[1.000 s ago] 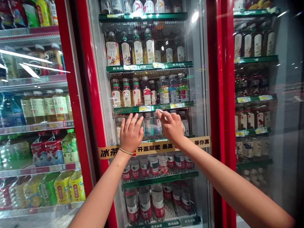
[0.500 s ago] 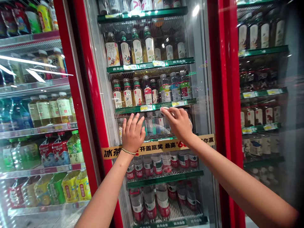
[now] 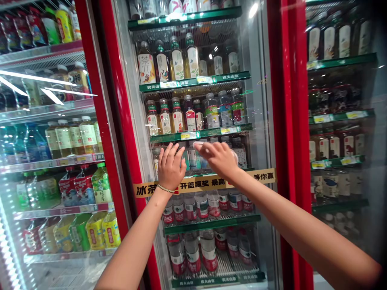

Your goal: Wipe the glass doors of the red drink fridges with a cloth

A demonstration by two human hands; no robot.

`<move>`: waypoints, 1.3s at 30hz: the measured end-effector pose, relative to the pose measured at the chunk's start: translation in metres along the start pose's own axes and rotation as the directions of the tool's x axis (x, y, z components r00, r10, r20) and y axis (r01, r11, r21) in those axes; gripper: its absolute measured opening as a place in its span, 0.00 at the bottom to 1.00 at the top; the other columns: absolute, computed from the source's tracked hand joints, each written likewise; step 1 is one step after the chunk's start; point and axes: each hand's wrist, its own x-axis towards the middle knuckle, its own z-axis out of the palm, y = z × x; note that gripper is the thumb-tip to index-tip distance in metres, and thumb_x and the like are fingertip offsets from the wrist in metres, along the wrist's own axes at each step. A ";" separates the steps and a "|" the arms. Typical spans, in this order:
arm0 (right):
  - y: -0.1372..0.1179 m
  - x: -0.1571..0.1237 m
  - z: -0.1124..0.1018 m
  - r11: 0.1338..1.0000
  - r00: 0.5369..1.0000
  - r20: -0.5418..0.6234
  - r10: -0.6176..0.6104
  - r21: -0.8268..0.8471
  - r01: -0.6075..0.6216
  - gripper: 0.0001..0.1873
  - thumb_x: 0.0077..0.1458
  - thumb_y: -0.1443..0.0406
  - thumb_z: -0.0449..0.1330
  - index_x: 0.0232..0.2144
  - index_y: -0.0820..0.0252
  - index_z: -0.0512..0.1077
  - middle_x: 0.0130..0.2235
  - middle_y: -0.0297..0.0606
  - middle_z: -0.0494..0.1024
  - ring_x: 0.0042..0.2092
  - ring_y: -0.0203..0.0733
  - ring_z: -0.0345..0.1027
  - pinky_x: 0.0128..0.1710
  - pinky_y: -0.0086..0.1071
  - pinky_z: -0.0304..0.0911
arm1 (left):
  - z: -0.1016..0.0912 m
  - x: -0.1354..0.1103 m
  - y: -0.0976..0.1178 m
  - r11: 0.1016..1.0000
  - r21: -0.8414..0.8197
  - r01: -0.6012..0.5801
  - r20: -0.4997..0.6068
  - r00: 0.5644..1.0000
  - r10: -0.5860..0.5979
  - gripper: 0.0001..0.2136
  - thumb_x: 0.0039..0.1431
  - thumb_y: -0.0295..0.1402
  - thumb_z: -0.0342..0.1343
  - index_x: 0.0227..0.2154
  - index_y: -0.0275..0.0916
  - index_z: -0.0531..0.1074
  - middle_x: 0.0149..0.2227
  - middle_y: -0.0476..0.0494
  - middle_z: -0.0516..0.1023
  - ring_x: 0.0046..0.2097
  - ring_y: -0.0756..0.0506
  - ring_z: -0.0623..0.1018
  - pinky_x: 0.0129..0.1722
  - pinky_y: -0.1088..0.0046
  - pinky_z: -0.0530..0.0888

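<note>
My left hand (image 3: 171,168) is spread at the glass door (image 3: 256,133) of the middle drinks fridge, holding nothing; a thin band circles its wrist. To its right, my right hand (image 3: 219,159) has its fingers bent down toward the same glass. White material, seemingly a thin cloth or tissue (image 3: 198,143), peeks out at its fingertips and along its far side; most of it is hidden under the hand. Both hands are just above a gold sticker strip (image 3: 264,177) with black lettering. Behind the glass stand bottles, partly covered by my hands.
Red door frames (image 3: 122,100) border the fridge. Green-edged shelves (image 3: 211,225) inside carry tea and water bottles. A fridge at the left holds cartons and bottles, including a green tea bottle (image 3: 102,183). Another right-hand fridge has dark bottles (image 3: 329,40). Lights reflect on the glass.
My right hand has slid left across the glass with the white material, coming closer to my left hand. The left hand stays nearly in place. The view has shifted slightly.
</note>
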 end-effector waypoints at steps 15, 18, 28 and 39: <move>-0.026 0.016 0.005 0.986 0.987 -0.001 -0.161 0.052 0.161 0.30 0.68 0.68 0.53 0.69 0.47 0.57 0.51 0.40 0.76 0.41 0.46 0.55 0.38 0.41 0.49 | -0.003 -0.005 -0.006 0.991 -0.021 0.133 -0.058 0.989 -0.134 0.19 0.65 0.29 0.53 0.58 0.39 0.73 0.57 0.37 0.78 0.64 0.38 0.72 0.70 0.53 0.62; -0.026 0.019 0.006 1.000 0.998 -0.055 -0.008 0.018 0.009 0.30 0.67 0.69 0.54 0.68 0.49 0.59 0.52 0.42 0.76 0.42 0.48 0.55 0.39 0.41 0.48 | -0.012 -0.004 -0.017 0.997 -0.005 0.077 -0.004 0.997 -0.077 0.19 0.66 0.29 0.53 0.59 0.39 0.73 0.58 0.38 0.77 0.63 0.40 0.73 0.67 0.59 0.65; -0.046 0.032 0.010 0.995 0.999 -0.003 -0.038 0.091 0.038 0.32 0.66 0.69 0.53 0.69 0.47 0.57 0.51 0.41 0.76 0.42 0.48 0.56 0.39 0.42 0.49 | -0.035 -0.017 -0.055 0.987 0.091 0.131 0.056 0.989 -0.137 0.19 0.67 0.35 0.53 0.59 0.46 0.73 0.59 0.39 0.77 0.63 0.38 0.72 0.64 0.58 0.65; -0.057 0.042 0.012 0.977 0.982 -0.001 -0.190 0.094 0.189 0.27 0.68 0.67 0.52 0.66 0.47 0.61 0.52 0.39 0.76 0.42 0.47 0.56 0.38 0.42 0.48 | -0.032 -0.029 -0.060 0.990 0.106 0.089 0.000 0.996 -0.090 0.19 0.66 0.32 0.52 0.59 0.42 0.73 0.58 0.37 0.76 0.64 0.38 0.72 0.66 0.58 0.65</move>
